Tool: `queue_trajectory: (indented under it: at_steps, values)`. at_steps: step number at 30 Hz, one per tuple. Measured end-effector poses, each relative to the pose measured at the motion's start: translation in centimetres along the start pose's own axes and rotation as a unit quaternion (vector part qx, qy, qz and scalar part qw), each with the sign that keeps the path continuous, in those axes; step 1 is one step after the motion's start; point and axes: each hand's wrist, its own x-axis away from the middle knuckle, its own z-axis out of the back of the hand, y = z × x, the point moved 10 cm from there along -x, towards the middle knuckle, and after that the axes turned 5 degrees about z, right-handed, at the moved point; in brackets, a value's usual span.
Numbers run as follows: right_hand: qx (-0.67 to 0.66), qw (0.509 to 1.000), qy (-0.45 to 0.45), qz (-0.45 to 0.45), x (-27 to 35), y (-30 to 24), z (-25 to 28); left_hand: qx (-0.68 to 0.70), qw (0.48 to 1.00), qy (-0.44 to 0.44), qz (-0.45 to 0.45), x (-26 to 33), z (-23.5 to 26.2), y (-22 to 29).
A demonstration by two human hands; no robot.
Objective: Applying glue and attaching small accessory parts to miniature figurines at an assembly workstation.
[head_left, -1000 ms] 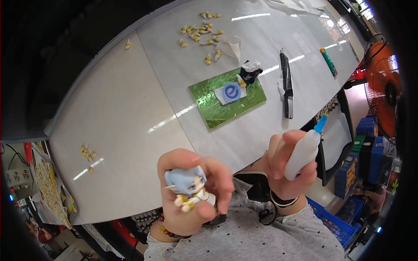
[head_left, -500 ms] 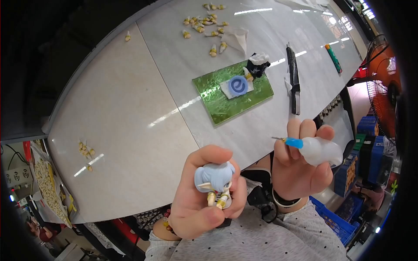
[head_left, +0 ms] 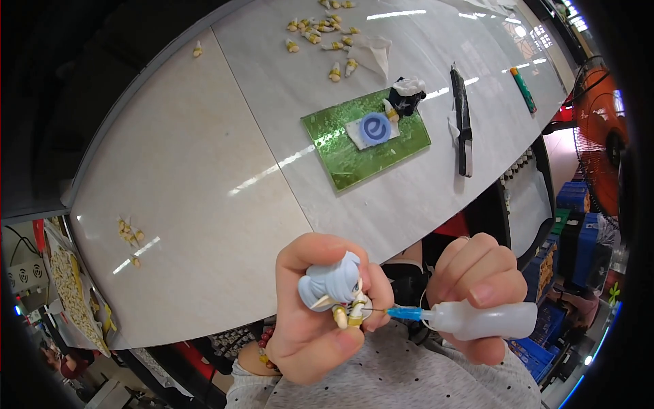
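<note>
Between the fingers of my left hand sits a small figurine with pale blue hair, a pointed ear and white and gold limbs. My right hand is wrapped round a white squeeze bottle. The bottle lies sideways, and its blue needle tip points left at the figurine. The thin needle reaches the figurine's white and gold arm; whether it touches cannot be made out.
A green slab on the table carries a round blue piece and a black-and-white part. Right of it lie a black utility knife and a green tube. Small figurine parts are scattered at the back, others at left. An orange fan stands at right.
My right hand has come down and turned the squeeze bottle, bringing its needle from a raised position to the figurine. The figurine has tilted slightly in my left hand.
</note>
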Motion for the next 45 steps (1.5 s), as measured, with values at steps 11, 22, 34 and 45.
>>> queue_trajectory:
  at_steps: [11,22,34,45]
  values:
    - [0.112,0.986,-0.069,0.099,-0.2,-2.8,-1.4,-0.012,1.000,0.003,-0.019,0.2,-0.1,0.1]
    - [-0.021,0.992,0.106,0.070,-0.3,-2.2,2.7,0.119,0.984,0.041,0.129,0.0,0.8,-1.2]
    - [0.377,0.907,0.133,-0.132,-5.6,5.9,16.1,0.218,0.955,0.019,0.202,0.6,0.1,-1.9]
    - [0.457,0.870,0.185,0.008,-4.8,2.7,14.1,0.272,0.943,-0.052,0.185,0.1,-0.9,-1.7]
